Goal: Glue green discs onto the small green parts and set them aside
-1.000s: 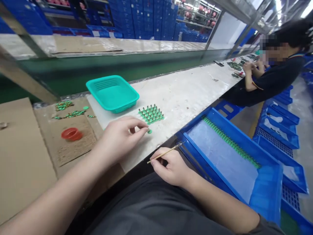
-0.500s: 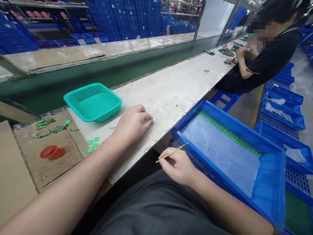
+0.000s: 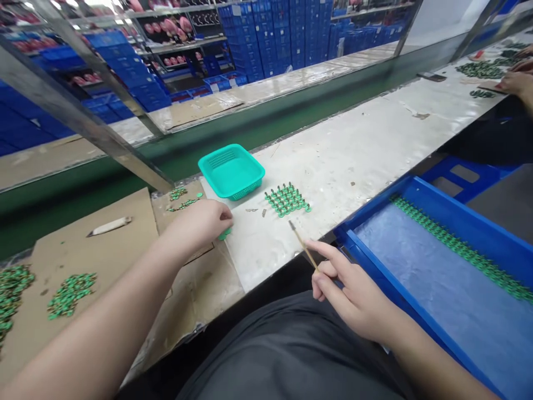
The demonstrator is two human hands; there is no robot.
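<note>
My left hand (image 3: 204, 222) rests curled on the bench edge beside the cardboard, its fingers closed over small green discs (image 3: 225, 234) that show under the fingertips. My right hand (image 3: 353, 297) holds a thin wooden stick (image 3: 302, 247), tip pointing up and left toward a block of small green upright parts (image 3: 286, 199) standing in rows on the white bench. A teal plastic basket (image 3: 231, 169) stands just behind and left of that block.
A blue tray (image 3: 416, 194) at my right holds a row of green parts (image 3: 458, 247) on a clear sheet. Loose green parts lie in piles (image 3: 69, 289) on the cardboard (image 3: 104, 250) at left. Another person's hands (image 3: 516, 80) work at the far right.
My left hand moved away from the green block, to the left, onto the green discs. The right hand turned the stick to point up toward the block. The view swung left.
</note>
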